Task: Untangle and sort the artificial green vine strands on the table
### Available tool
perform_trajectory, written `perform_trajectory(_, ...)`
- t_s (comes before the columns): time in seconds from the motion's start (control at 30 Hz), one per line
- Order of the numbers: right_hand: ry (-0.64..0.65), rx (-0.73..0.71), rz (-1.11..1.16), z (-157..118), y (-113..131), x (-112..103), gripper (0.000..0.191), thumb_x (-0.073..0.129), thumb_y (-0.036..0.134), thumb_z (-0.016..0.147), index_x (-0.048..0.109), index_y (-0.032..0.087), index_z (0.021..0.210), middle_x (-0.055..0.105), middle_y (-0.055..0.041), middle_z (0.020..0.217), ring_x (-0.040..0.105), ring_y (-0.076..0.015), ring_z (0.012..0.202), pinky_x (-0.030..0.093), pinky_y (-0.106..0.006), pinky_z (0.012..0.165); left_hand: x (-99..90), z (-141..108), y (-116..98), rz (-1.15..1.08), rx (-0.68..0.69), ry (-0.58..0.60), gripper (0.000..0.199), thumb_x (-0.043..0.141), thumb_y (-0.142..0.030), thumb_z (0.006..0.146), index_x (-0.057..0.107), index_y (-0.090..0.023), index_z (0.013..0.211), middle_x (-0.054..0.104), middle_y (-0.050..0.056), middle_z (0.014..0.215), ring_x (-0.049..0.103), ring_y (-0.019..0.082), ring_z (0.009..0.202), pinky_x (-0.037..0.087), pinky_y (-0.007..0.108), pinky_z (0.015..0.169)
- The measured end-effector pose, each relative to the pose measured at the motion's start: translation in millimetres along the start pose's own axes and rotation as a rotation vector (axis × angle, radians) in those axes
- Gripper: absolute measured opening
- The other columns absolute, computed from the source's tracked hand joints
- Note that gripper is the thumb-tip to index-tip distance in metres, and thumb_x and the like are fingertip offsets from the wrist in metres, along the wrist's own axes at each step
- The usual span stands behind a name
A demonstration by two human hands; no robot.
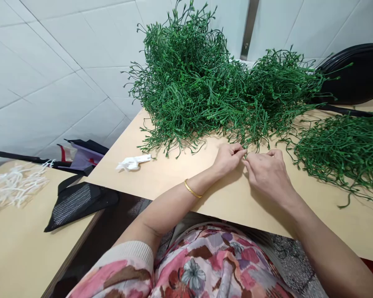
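My left hand [229, 158] and my right hand [268, 171] meet fingertip to fingertip above the table's front half. Both are closed in a pinch. A small bit of a green artificial plant stem [245, 155] shows between the fingertips; the fingers hide most of it. Just beyond my hands rises a large tangled heap of green artificial plant stems [189, 82], thin and curly with lighter green tips. To the right of my right hand lies a second, flatter pile of the same stems [345, 147].
A crumpled white strip [133, 162] lies on the pale wooden table [170, 174]. White branched pieces [18, 186] and a black mesh pouch [81, 203] are on a second table at left. A coiled black roll [354, 74] stands back right. White tiled wall [65, 99] borders behind.
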State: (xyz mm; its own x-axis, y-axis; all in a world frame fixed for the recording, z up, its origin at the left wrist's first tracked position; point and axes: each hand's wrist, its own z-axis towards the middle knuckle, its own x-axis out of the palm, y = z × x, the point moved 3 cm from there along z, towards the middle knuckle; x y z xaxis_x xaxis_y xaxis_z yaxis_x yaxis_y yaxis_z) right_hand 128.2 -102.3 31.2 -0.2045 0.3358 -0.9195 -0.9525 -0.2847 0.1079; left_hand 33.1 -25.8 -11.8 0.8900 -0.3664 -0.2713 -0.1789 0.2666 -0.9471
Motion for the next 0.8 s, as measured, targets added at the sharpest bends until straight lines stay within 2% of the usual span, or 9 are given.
perform_trajectory(0.1,0.064,0.141,0.27,4,-17,3,0.02,0.04,0.026,0.084,0.047,0.018,0.067,0.05,0.0004,0.056,0.04,-0.0123,0.054,0.029,-0.03,0.066,-4.1,-1,-4,0.078,0.066,-0.041,0.029,0.048,-0.03,0.081,0.046,-0.015,0.056,0.04,-0.003,0.054,0.036,0.008,0.056,0.03,0.023,0.055)
perform_trajectory(0.17,0.142,0.223,0.454,8,-27,6,0.021,0.043,0.03,0.083,0.045,0.019,0.065,0.048,0.0017,0.055,0.039,-0.0115,0.053,0.029,-0.027,0.059,-9.2,-3,-10,0.18,0.162,-0.107,0.026,0.047,-0.033,0.082,0.049,-0.016,0.063,0.045,-0.001,0.06,0.039,0.009,0.059,0.033,0.023,0.058)
perform_trajectory(0.27,0.24,0.276,0.626,13,-35,13,0.022,0.044,0.033,0.081,0.043,0.02,0.063,0.048,0.002,0.054,0.041,-0.0115,0.053,0.03,-0.025,0.055,-16.9,-6,-22,0.345,0.394,-0.193,0.019,0.045,-0.032,0.084,0.056,-0.016,0.083,0.056,0.007,0.086,0.05,0.012,0.075,0.04,0.025,0.067)
perform_trajectory(0.33,0.243,0.286,0.636,15,-36,16,0.019,0.044,0.031,0.08,0.043,0.02,0.064,0.05,0.0015,0.056,0.043,-0.0121,0.055,0.031,-0.025,0.055,-18.8,-7,-28,0.437,0.554,-0.15,0.024,0.04,-0.029,0.085,0.057,-0.017,0.096,0.056,0.011,0.107,0.053,0.016,0.093,0.042,0.028,0.077)
perform_trajectory(0.4,0.214,0.284,0.597,15,-36,17,0.013,0.043,0.027,0.08,0.046,0.02,0.069,0.053,0.0004,0.061,0.045,-0.013,0.058,0.032,-0.026,0.057,-17.7,-7,-28,0.538,0.628,-0.005,0.029,0.035,-0.025,0.086,0.057,-0.019,0.104,0.055,0.011,0.115,0.052,0.017,0.101,0.042,0.03,0.082)
perform_trajectory(0.5,0.189,0.258,0.507,14,-35,17,0.011,0.041,0.024,0.081,0.049,0.019,0.074,0.056,-0.0009,0.064,0.047,-0.0138,0.059,0.032,-0.027,0.06,-16.2,-4,-21,0.706,0.527,0.18,0.033,0.032,-0.023,0.087,0.057,-0.019,0.108,0.057,0.01,0.109,0.054,0.017,0.092,0.043,0.03,0.078)
perform_trajectory(0.6,0.078,0.199,0.226,14,-35,15,0.014,0.041,0.023,0.083,0.05,0.018,0.074,0.056,-0.0028,0.065,0.047,-0.0156,0.063,0.031,-0.031,0.067,-15.6,-2,-16,0.754,0.365,0.216,0.031,0.034,-0.027,0.087,0.059,-0.017,0.101,0.057,0.01,0.098,0.053,0.016,0.082,0.041,0.029,0.072)
perform_trajectory(0.7,-0.079,0.053,-0.15,14,-32,10,0.016,0.039,0.019,0.084,0.054,0.017,0.076,0.058,-0.0071,0.073,0.046,-0.0199,0.074,0.028,-0.036,0.076,-12.8,-2,-15,0.53,0.201,0.246,0.021,0.042,-0.027,0.082,0.059,-0.015,0.088,0.056,0.005,0.079,0.05,0.013,0.069,0.039,0.027,0.064)
perform_trajectory(0.8,-0.184,-0.13,-0.328,12,-24,6,0.019,0.039,0.016,0.083,0.057,0.016,0.078,0.055,-0.0082,0.075,0.042,-0.0213,0.078,0.026,-0.037,0.081,-9.5,-2,-12,0.059,-0.068,0.349,0.013,0.049,-0.021,0.074,0.056,-0.014,0.082,0.053,0.001,0.065,0.046,0.009,0.056,0.037,0.024,0.055)
